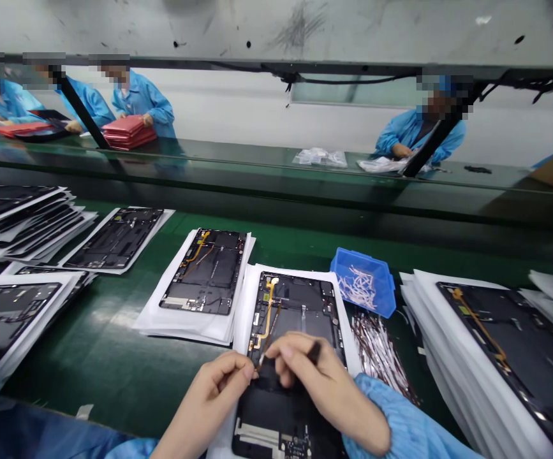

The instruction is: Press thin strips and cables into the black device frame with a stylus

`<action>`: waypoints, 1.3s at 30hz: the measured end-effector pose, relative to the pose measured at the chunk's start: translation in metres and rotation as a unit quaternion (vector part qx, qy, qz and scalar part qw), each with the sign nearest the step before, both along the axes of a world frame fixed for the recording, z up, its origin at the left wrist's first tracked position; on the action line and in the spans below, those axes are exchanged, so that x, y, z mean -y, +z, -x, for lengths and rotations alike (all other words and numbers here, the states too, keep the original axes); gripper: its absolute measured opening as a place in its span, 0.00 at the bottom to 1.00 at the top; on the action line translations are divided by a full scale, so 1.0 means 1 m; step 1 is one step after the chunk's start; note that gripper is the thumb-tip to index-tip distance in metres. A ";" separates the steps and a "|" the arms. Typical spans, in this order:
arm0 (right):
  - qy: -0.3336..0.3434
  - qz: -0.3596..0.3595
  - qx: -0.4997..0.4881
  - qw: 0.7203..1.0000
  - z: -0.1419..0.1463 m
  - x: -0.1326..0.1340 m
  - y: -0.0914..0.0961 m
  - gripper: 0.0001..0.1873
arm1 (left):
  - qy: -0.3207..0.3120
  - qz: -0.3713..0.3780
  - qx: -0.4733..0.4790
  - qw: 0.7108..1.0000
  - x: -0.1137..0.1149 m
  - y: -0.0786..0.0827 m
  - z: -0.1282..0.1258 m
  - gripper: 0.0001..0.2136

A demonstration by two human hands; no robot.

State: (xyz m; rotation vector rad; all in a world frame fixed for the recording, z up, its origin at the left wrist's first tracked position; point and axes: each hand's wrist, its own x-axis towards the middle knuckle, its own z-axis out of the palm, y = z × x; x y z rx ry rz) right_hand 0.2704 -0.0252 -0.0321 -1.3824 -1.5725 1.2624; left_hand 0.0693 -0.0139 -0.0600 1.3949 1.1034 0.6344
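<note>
A black tablet housing [276, 395] lies on white sheets in front of me, an orange flat cable [268, 312] along its left side. My left hand [216, 386] is closed in a pinch at the lower end of a thin brown cable [275, 324], over the housing's left edge. My right hand [317, 370] reaches across the housing from the right, fingers closed around a slim tool [314, 350] whose dark end shows above the knuckles. The tool's kind is not clear. Both hands' fingertips nearly meet at the cable's end, hiding part of it.
A blue box [386, 290] of white strips stands behind right, a bundle of thin cables [384, 357] before it. Another housing [209, 268] lies left; stacked housings [22, 223] and a tall stack [458, 357] flank the green bench [113, 319]. Co-workers in blue stand beyond.
</note>
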 end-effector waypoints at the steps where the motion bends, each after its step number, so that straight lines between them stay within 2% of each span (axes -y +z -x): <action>1: -0.010 -0.011 -0.025 1.000 -0.004 0.003 -0.001 0.24 | 0.001 0.005 -0.001 1.000 0.000 0.000 0.000 0.15; 4: -0.019 0.013 -0.087 0.996 -0.010 0.008 -0.005 0.32 | -0.001 0.022 0.000 1.000 0.000 -0.001 0.002 0.16; 5: -0.009 0.018 -0.098 0.995 -0.010 0.008 -0.005 0.32 | -0.003 0.026 0.001 1.000 0.000 -0.001 0.002 0.16; 7: 0.011 -0.011 -0.080 0.997 -0.008 0.007 -0.006 0.23 | -0.008 0.032 0.002 0.999 0.000 -0.002 0.002 0.17; 9: 0.018 -0.058 -0.020 0.998 -0.005 0.005 -0.004 0.12 | -0.009 0.035 0.002 0.999 -0.001 -0.002 0.002 0.17; 11: 0.012 -0.078 0.022 0.997 -0.001 0.003 -0.002 0.07 | -0.006 0.035 0.000 0.999 -0.002 -0.001 0.001 0.17; 32: 0.012 -0.050 -0.012 0.999 0.005 0.000 -0.005 0.09 | -0.015 0.011 -0.015 1.000 0.002 -0.006 0.002 0.17; 35: -0.013 -0.004 -0.017 1.000 0.008 0.003 -0.008 0.10 | -0.008 0.015 -0.009 1.000 0.003 -0.008 0.004 0.18; 39: -0.056 0.061 -0.012 0.996 0.013 0.009 -0.015 0.12 | 0.034 0.021 0.010 0.999 0.008 -0.016 0.009 0.18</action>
